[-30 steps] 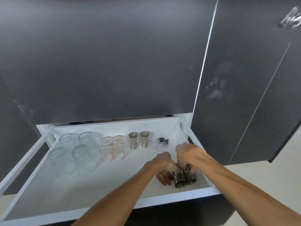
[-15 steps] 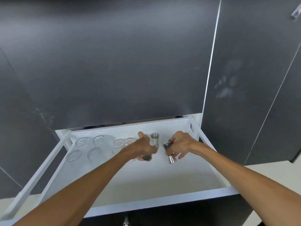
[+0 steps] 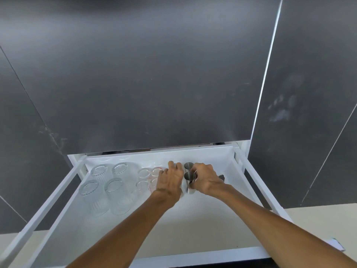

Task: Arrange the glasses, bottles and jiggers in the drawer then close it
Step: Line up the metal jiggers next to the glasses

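The white drawer stands pulled out. Four tall ribbed glasses sit at its back left, with several small pink-tinted glasses beside them. My right hand is shut on a steel jigger that stands upright on the drawer floor. Just behind it stands another jigger. My left hand curls palm down right beside them, over the jigger it carried, which the hand hides. A dark cap of a small bottle peeks out past my right wrist.
Dark cabinet fronts rise directly behind the drawer. White side rails run along both sides, and the white drawer front lies nearest me. A pale floor shows at right.
Both hands lifted jiggers from the drawer's front right, carried them to the back row and lowered them there. The view tilted and shifted a little.
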